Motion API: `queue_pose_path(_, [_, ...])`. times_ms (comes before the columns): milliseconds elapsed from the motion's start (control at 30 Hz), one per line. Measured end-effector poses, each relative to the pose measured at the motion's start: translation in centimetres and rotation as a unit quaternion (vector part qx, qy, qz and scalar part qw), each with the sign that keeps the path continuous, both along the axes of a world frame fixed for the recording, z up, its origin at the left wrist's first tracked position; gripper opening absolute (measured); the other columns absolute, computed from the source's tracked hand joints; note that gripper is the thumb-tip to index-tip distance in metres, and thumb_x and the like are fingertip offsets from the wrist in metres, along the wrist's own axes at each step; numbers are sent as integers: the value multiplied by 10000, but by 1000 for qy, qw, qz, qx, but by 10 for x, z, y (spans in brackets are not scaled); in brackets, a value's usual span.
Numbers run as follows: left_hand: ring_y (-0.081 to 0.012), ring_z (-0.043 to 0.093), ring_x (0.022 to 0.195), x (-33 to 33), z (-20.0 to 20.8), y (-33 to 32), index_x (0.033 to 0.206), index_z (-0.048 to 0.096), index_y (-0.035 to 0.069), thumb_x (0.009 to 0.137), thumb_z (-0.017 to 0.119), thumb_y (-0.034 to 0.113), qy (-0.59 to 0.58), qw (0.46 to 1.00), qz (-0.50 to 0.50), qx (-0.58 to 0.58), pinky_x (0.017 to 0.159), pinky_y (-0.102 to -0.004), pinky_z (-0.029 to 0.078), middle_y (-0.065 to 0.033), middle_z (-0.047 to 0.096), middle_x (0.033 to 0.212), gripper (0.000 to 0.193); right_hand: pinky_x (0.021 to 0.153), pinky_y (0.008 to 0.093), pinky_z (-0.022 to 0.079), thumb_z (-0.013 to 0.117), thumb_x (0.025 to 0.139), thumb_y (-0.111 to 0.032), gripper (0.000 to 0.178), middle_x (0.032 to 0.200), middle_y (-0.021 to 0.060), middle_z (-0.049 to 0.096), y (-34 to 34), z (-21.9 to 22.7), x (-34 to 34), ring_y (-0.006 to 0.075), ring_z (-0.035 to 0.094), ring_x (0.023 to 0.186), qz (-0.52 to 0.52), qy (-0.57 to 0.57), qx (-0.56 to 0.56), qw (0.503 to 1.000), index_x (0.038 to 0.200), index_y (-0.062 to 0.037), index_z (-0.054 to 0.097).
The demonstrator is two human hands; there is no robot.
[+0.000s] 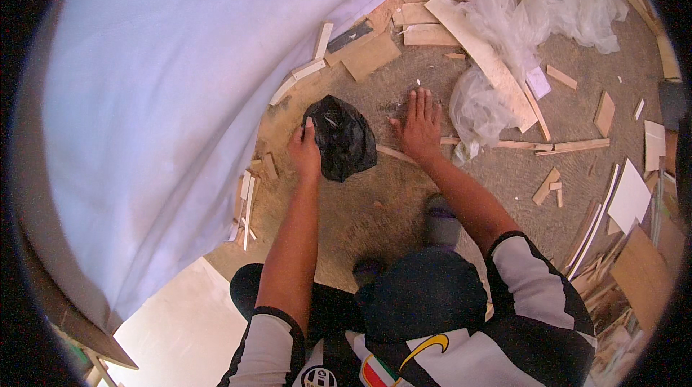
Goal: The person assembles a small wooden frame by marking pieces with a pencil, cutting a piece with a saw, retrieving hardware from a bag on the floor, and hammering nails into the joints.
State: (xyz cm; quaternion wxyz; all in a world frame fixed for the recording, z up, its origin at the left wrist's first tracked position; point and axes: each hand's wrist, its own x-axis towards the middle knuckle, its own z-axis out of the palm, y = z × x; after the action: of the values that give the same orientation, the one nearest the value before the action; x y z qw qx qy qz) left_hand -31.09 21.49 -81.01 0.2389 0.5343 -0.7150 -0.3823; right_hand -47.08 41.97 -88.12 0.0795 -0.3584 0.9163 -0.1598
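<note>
A crumpled black plastic bag is in front of me, its near-left edge gripped by my left hand. The thumb lies on top of the bag and the other fingers are mostly hidden. To the right, my right hand lies palm down on the dusty brown floor with its fingers stretched forward. It holds nothing. Small pale bits and dust lie between the hand and the bag. Close to the right wrist are a thin wooden strip and a see-through plastic sheet in a heap.
A pale lavender cloth drapes down over the left side. Wood offcuts lie beyond the bag, near a long board and more see-through plastic. Stacked panels and strips crowd the right edge. My feet are close below.
</note>
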Motion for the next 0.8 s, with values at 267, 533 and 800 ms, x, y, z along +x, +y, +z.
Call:
queue_pose_path(267, [-135,358,626,0,-7,2,664,448,44,1020,682,380,22,997,0,67,576,-370,297,-8,363,628,542,1242,628,145,436,1033,-616,902,1696,232,224,-25,-34,16,381,166,1589,21,5,3,1000,1617,42,240])
queue_pose_path(533, [-125,327,623,8,-12,-5,670,436,56,1028,677,370,22,999,6,47,578,-360,284,3,360,639,534,1259,598,137,384,1049,-621,853,1712,180,216,-18,-21,-17,358,150,1595,41,19,28,999,1639,-25,234])
queue_pose_path(800, [-128,320,625,0,5,5,671,417,56,1029,674,366,1,996,30,86,580,-356,281,14,330,636,539,1275,498,206,414,1069,-533,735,1694,153,275,-52,-12,-27,345,224,1575,180,-58,-71,979,1597,-27,337])
